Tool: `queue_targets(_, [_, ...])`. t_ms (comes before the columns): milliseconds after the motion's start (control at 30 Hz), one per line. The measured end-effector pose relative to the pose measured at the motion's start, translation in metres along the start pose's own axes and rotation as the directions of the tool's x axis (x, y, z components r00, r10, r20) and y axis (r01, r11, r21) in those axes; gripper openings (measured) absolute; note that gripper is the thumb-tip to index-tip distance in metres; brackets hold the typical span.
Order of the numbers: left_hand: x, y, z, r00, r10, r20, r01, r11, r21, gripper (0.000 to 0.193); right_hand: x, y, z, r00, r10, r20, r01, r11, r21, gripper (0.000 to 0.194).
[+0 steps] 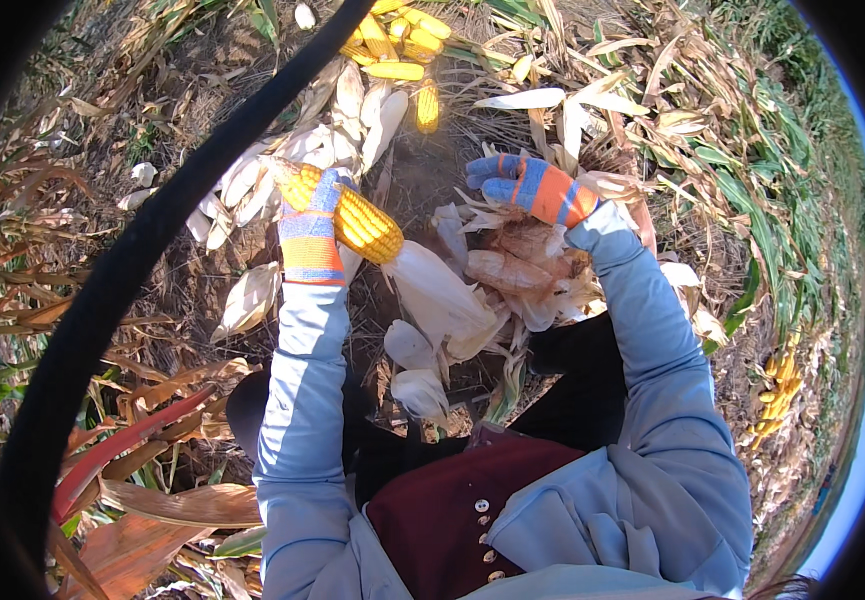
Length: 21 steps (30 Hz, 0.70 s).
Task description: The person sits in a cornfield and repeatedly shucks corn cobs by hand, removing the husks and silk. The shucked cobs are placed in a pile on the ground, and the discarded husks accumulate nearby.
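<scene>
My left hand (311,225), in a blue and orange knit glove, is closed around a yellow corn cob (367,229). The cob's kernels are bare, and pale husk leaves (440,300) hang folded back from its lower right end. My right hand (526,187), gloved alike, is raised to the right of the cob, its fingers bent towards the left. Nothing shows in its grasp, though the palm side is hidden. Just below it lies a heap of dry husks with brown silk (522,262).
Bare yellow cobs (402,41) are piled ahead, with a single cob (427,106) nearer. Ears in pale husks (327,142) lie left of centre. Cornstalks and leaves (747,187) cover the right side, beyond which sits another cob pile (777,382). A black strap (177,202) crosses the left view.
</scene>
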<state>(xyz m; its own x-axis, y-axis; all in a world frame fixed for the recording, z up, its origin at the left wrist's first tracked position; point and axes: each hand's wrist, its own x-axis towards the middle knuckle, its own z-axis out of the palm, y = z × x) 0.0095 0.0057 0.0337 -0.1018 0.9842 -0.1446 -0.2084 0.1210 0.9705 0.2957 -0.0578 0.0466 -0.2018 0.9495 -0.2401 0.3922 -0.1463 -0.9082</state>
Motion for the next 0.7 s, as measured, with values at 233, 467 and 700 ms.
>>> queue_targets(233, [-0.021, -0.032, 0.033, 0.978, -0.042, 0.205, 0.103, 0.948, -0.300, 0.028, 0.012, 0.005, 0.094, 0.986, -0.003, 0.167, -0.024, 0.987, 0.158, 0.073])
queue_targets(467, [-0.004, -0.044, 0.020, 0.972, -0.213, 0.100, 0.235, 0.901, -0.364, 0.034, 0.008, 0.006, 0.120, 0.996, 0.002, 0.090, 0.000, 1.000, -0.027, 0.069])
queue_targets(700, [-0.010, -0.033, 0.023, 0.948, -0.035, 0.317, 0.172, 0.893, -0.416, 0.040, 0.002, -0.008, 0.120, 0.978, -0.115, 0.174, 0.120, 0.993, -0.016, 0.041])
